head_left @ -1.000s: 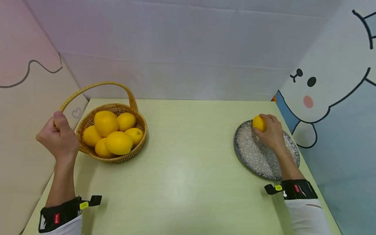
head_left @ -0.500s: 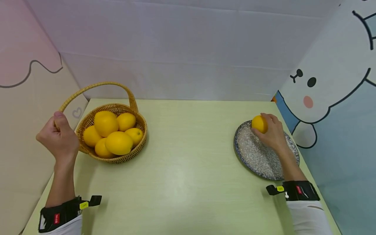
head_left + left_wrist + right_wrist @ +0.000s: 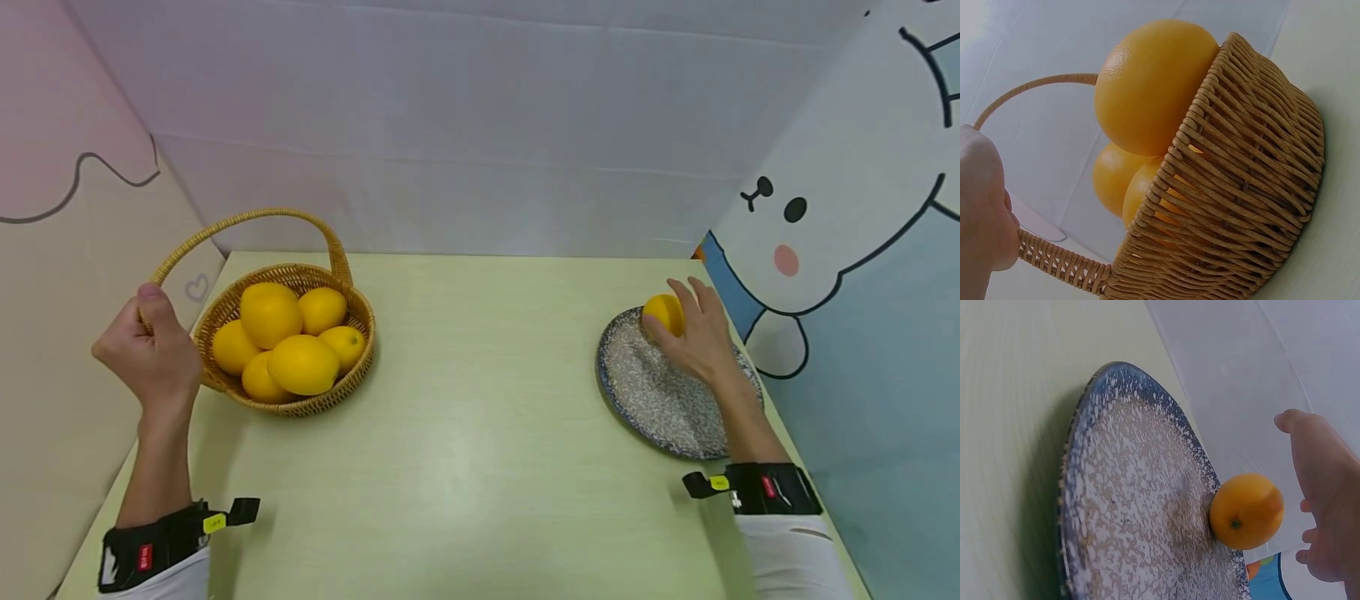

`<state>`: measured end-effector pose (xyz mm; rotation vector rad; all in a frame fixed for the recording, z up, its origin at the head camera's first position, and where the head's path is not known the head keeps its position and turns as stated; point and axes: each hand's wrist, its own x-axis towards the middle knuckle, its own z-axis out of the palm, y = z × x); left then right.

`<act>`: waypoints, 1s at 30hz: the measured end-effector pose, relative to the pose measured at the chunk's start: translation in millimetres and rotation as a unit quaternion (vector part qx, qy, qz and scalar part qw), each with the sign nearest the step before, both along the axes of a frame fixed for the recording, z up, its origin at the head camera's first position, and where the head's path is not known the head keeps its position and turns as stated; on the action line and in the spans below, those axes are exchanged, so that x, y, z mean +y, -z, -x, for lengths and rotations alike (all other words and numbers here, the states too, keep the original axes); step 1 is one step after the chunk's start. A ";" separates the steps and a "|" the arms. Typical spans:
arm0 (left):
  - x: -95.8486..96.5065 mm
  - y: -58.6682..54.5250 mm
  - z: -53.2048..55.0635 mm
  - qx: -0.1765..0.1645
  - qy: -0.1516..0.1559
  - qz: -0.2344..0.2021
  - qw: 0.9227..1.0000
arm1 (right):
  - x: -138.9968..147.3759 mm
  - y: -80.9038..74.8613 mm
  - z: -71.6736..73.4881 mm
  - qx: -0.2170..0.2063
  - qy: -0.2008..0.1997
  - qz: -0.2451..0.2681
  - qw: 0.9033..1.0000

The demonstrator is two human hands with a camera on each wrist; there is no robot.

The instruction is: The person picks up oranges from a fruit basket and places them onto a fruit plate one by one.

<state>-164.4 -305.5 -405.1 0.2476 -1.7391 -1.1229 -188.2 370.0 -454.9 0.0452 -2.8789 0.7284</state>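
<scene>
My left hand point(image 3: 153, 350) grips the handle point(image 3: 255, 215) of a wicker basket point(image 3: 300, 408) at the left of the table. Several yellow-orange oranges point(image 3: 303, 365) are piled inside it. In the left wrist view the basket's woven side point(image 3: 1235, 169) fills much of the picture, and part of the hand shows at the left edge. At the right, my right hand point(image 3: 701, 337) is spread with its fingers extended above a speckled plate point(image 3: 637, 392). One orange point(image 3: 1246, 511) rests near the plate's far rim; in the right wrist view the hand is apart from it.
The pale table point(image 3: 480, 433) stretches between basket and plate. A light wall point(image 3: 480, 200) stands along its back edge. Printed side walls point(image 3: 862, 350) close in on the right and left, near the plate and the basket.
My right hand has loosened from around the orange; its fingers have straightened and lifted away, leaving the orange on the plate. The left hand and basket have stayed put.
</scene>
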 end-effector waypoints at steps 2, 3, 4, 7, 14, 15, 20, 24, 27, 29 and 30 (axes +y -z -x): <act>-0.1 0.2 0.4 0.000 0.000 -0.001 1.000 | -0.5 -0.6 0.1 0.001 -0.001 0.000 1.000; -0.2 0.2 0.6 0.001 0.000 -0.001 1.000 | -0.9 -0.8 0.2 0.001 -0.003 -0.002 1.000; -0.2 0.3 0.7 0.001 0.000 -0.001 1.000 | -1.1 -1.0 0.4 0.002 -0.005 -0.003 1.000; -0.6 0.7 1.1 0.002 0.002 -0.001 1.000 | -3.7 -2.8 1.0 0.005 -0.015 -0.008 1.000; -2.8 2.9 2.0 -0.001 0.002 -0.002 1.000 | -21.4 -9.7 4.4 0.012 -0.051 -0.016 0.998; -3.2 3.2 2.0 -0.002 0.001 -0.002 1.000 | -25.1 -10.8 5.4 0.013 -0.056 -0.018 0.998; -3.8 3.7 1.9 -0.005 0.000 -0.001 1.000 | -46.4 -17.4 9.7 0.018 -0.082 -0.031 0.996; -4.0 3.6 1.5 -0.005 -0.002 0.001 1.000 | -64.9 -21.2 13.3 0.017 -0.105 -0.034 0.994; -3.9 3.7 1.4 -0.003 -0.001 0.001 1.000 | -80.1 -24.0 16.5 0.011 -0.123 -0.035 0.992; -3.9 3.8 1.6 -0.001 -0.001 0.001 1.000 | -91.3 -25.5 18.5 0.008 -0.135 -0.038 0.990; -4.0 3.9 1.6 -0.001 -0.001 0.001 1.000 | -96.7 -25.9 19.6 0.008 -0.140 -0.041 0.989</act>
